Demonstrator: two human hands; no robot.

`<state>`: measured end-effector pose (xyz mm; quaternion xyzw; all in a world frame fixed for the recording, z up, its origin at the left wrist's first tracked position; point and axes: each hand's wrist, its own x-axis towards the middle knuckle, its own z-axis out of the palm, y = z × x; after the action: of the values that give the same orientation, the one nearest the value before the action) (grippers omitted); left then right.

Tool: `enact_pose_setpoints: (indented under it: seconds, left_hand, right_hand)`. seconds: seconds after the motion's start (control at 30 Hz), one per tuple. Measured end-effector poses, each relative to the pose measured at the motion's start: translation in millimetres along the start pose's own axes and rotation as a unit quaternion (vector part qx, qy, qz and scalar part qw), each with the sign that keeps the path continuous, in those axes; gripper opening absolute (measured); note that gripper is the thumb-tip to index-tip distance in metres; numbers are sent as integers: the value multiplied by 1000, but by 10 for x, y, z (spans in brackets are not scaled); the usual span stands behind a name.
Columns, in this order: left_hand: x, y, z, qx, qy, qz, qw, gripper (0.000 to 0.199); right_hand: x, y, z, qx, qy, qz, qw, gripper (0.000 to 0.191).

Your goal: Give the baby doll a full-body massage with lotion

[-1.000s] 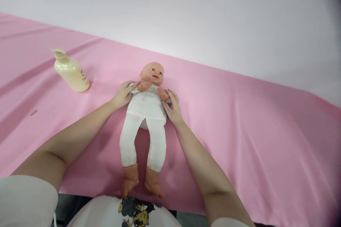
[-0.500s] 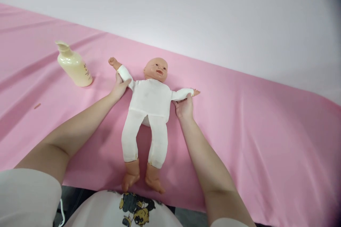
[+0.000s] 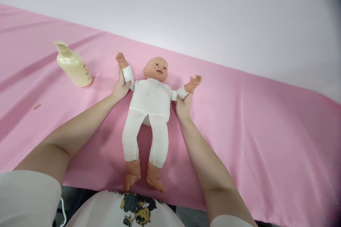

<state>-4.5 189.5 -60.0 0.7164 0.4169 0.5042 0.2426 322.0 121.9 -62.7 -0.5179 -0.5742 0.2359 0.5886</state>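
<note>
A baby doll (image 3: 150,97) in a white cloth suit lies face up on a pink cloth, its head away from me and its feet near my shirt. My left hand (image 3: 122,87) grips the doll's arm on the left side, thumb over the white sleeve. Around the sleeve of the arm on the right side, my right hand (image 3: 184,103) is closed, with some fingers hidden beneath it. Both of the doll's forearms are bent upward, their bare hands raised off the cloth.
To the left stands a cream pump bottle (image 3: 74,66). A small brownish strip (image 3: 37,106) lies on the pink cloth (image 3: 266,131) at the far left. Behind the cloth is a white surface (image 3: 186,10).
The doll's forearms have swung up and away from the cloth, the one on the left also inward. My hands have turned slightly with them, still holding the sleeves.
</note>
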Motion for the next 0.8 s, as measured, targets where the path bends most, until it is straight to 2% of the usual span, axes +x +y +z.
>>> enact_pose_setpoints:
  seconds: [0.07, 0.13, 0.2, 0.27, 0.47, 0.63, 0.73, 0.8]
  left_hand:
    - [-4, 81, -2, 10, -15, 14, 1000, 85]
    - [-4, 167, 4, 23, -54, 55, 997, 75]
    - [-3, 233, 10, 37, -102, 104, 989, 59]
    - [-1, 269, 12, 48, -127, 123, 983, 54]
    - [5, 288, 3, 59, -119, 137, 982, 59]
    - [-12, 344, 11, 79, -105, 182, 975, 51]
    - [-23, 366, 19, 91, -97, 169, 976, 50]
    - [-25, 366, 24, 95, -93, 146, 980, 51]
  right_hand:
    - [-5, -55, 21, -45, -55, -32, 997, 51]
    - [-4, -100, 37, -82, -91, -73, 990, 50]
    - [2, -127, 44, -101, -98, -96, 985, 53]
    - [10, -138, 45, -111, -95, -103, 984, 56]
    - [10, -150, 48, -137, -104, -109, 979, 63]
    - [-36, -193, 44, -205, -87, -114, 968, 67]
    - [-67, -236, 56, -211, -92, -124, 965, 68]
    - [-82, -261, 74, -165, -98, -113, 975, 65]
